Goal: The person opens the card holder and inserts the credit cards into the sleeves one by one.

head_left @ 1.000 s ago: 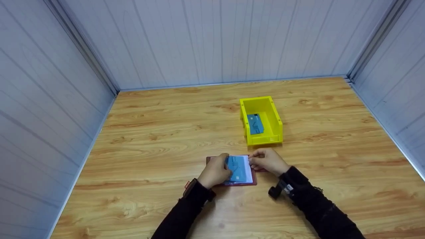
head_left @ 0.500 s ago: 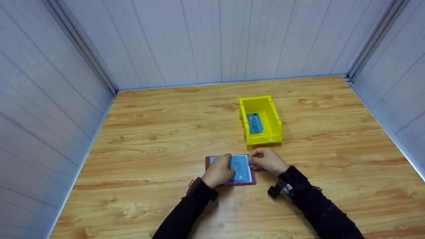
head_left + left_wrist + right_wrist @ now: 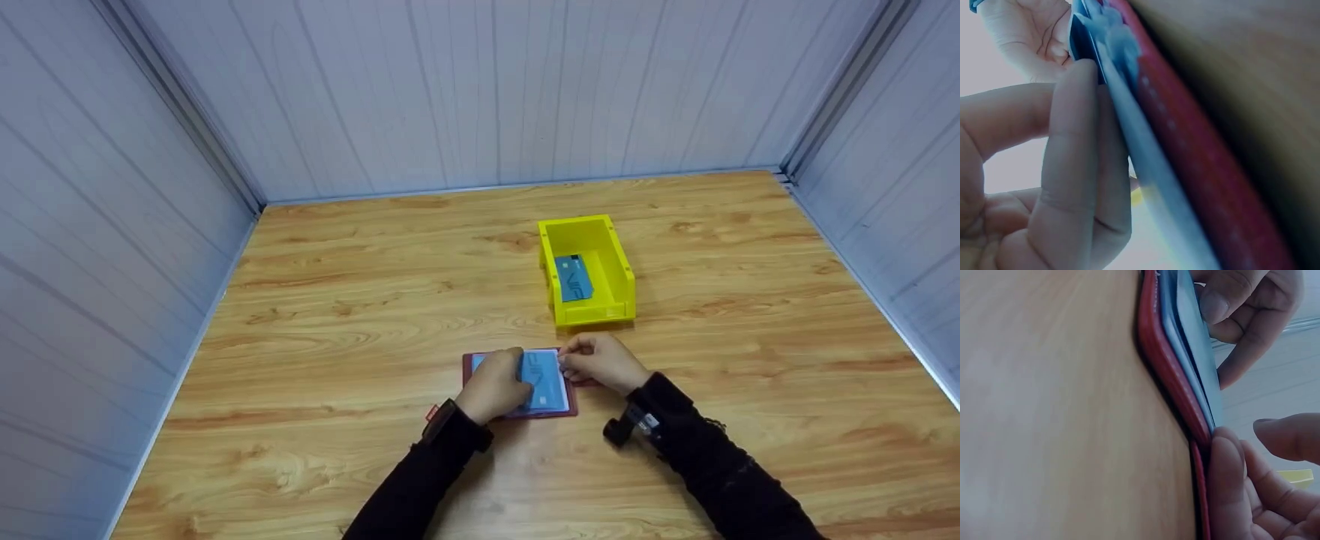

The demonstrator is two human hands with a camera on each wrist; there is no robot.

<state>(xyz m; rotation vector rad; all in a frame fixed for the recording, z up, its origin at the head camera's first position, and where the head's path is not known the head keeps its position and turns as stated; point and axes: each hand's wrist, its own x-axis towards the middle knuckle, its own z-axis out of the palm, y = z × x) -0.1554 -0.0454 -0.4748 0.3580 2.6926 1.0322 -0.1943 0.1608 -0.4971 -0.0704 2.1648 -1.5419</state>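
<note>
A dark red card holder lies open on the table, with clear and pale sleeves stacked on its left half. Over those sleeves is a blue card, printed with large dark letters. My left hand pinches the card's left side, thumb on top. At the sleeves' right edge, near the fold, my right hand pinches the holder with its fingertips. In the right wrist view the card tilts slightly up from the sleeve, its far end close to my right fingertip. The card's left part is hidden under my left hand.
Just beyond the hands stands a yellow bin, with at least one blue card inside against its left wall. The wood-grain table meets white panel walls at the back and both sides.
My left hand has moved slightly right with the blue card, bringing its right edge nearer the right hand. The right hand keeps its place at the sleeve edge.
</note>
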